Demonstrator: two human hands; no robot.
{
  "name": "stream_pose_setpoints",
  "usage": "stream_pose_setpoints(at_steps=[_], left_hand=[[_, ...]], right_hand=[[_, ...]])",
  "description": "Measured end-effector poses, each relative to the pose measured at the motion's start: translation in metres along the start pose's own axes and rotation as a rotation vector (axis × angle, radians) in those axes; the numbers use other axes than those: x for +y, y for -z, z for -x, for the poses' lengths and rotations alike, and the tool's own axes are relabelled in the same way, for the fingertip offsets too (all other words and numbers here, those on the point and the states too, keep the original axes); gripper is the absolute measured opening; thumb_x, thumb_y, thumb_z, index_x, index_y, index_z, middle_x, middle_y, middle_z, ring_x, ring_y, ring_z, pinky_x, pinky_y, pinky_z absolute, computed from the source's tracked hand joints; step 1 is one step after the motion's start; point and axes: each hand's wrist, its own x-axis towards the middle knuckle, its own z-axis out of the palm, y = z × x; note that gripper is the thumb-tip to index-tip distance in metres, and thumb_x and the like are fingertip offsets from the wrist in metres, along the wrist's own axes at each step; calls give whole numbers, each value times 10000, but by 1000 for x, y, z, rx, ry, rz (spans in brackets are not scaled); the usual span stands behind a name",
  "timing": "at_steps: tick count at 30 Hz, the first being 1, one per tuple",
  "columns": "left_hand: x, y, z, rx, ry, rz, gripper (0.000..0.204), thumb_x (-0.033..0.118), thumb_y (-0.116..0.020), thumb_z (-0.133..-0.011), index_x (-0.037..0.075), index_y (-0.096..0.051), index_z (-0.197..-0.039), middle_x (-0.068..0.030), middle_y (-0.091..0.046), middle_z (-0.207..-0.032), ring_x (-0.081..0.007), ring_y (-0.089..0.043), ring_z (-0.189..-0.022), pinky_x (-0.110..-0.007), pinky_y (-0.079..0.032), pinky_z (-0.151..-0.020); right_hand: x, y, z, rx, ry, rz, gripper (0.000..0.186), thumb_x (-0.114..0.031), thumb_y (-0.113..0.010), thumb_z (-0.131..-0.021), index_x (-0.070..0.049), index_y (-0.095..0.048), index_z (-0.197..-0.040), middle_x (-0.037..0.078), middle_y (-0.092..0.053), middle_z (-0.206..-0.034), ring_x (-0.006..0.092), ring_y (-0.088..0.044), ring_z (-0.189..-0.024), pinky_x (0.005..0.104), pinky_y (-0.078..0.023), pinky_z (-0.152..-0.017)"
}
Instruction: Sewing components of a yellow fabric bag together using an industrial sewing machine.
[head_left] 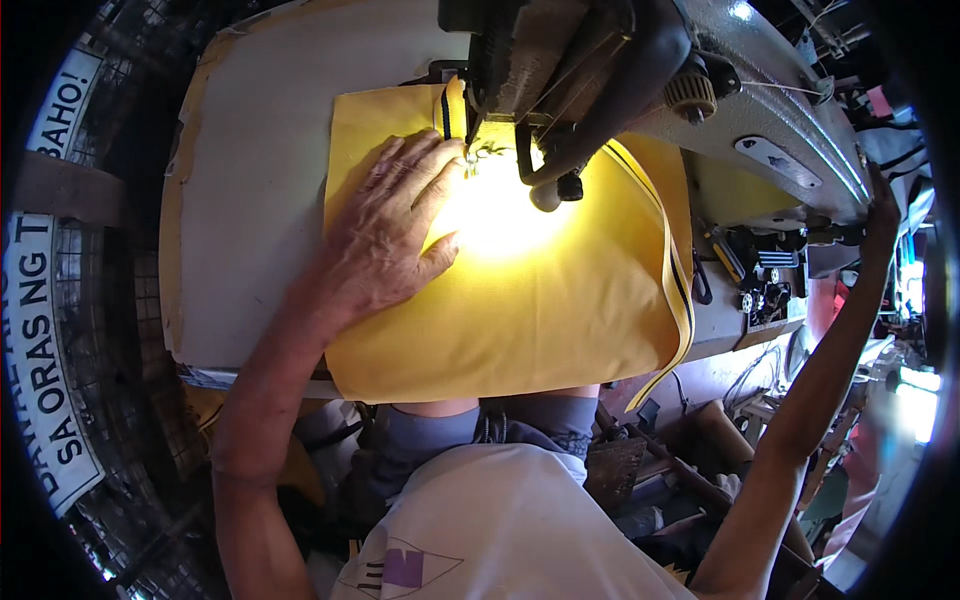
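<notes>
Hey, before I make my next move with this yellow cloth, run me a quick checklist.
1. Left hand flat on the yellow cloth: ok.
2. Right hand at the sewing machine's right end: ok, though its grip is unclear.
3. Lamp lit: ok.
4. Black-and-yellow tape kept within the cloth: not ok; its loose end hangs past the near edge.
5. Left hand clear of the needle: cannot tell; the needle isn't clearly visible.

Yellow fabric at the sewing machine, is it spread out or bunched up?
Spread out: the yellow fabric lies broad and mostly flat beneath the left hand, its lower edge reaching past the front of the table.
</notes>
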Motion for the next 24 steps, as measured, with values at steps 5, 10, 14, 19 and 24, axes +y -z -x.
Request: stream_pose_setpoints(at_steps=[5,10,14,19,24], left_hand=[[3,2,-1,24,0,-9,609,267,-639,-859,-50,-448,-1343,-186,-430,-1408,-335,-370,-1361,-469,-244,-1179],[2,2,-3,48,-18,-14,597,267,-632,-857,-56,-452,-1325,-195,-441,-1392,-341,-376,-1351,-471,-251,-1174],[2,-3,-3,95,-48,16,575,242,-627,-834,-48,-462,-1303,-205,-457,-1368,-350,-391,-1331,-474,-265,-1162],[-4,-3,-5,58,-31,45,571,215,-640,-802,-14,-480,-1300,-198,-486,-1341,-347,-426,-1301,-456,-296,-1141],[-42,19,-31,-51,-195,31,419,90,-589,-818,-3,-553,-1226,-179,-550,-1266,-343,-469,-1255,-442,-351,-1087]], right_hand=[[-43,-11,15,185,-489,-436,411,-212,-417,-1006,-75,-528,-1377,111,-615,-1237,199,-608,-1046,333,-465,-897],[-84,-71,73,597,-212,316,415,-341,-474,-1004,-72,-560,-1308,91,-609,-976,199,-593,-809,367,-474,-722],[-88,-99,101,706,-490,-770,419,-390,-512,-999,-6,-559,-1159,114,-616,-1121,212,-571,-1000,367,-443,-913],[-197,-79,196,495,-736,-445,258,-236,-422,-1039,-49,-579,-1122,83,-608,-1059,182,-560,-957,321,-459,-865],[-340,-117,317,47,-1013,-915,403,-290,-575,-978,-28,-447,-1256,108,-567,-1086,180,-553,-985,334,-466,-861]])
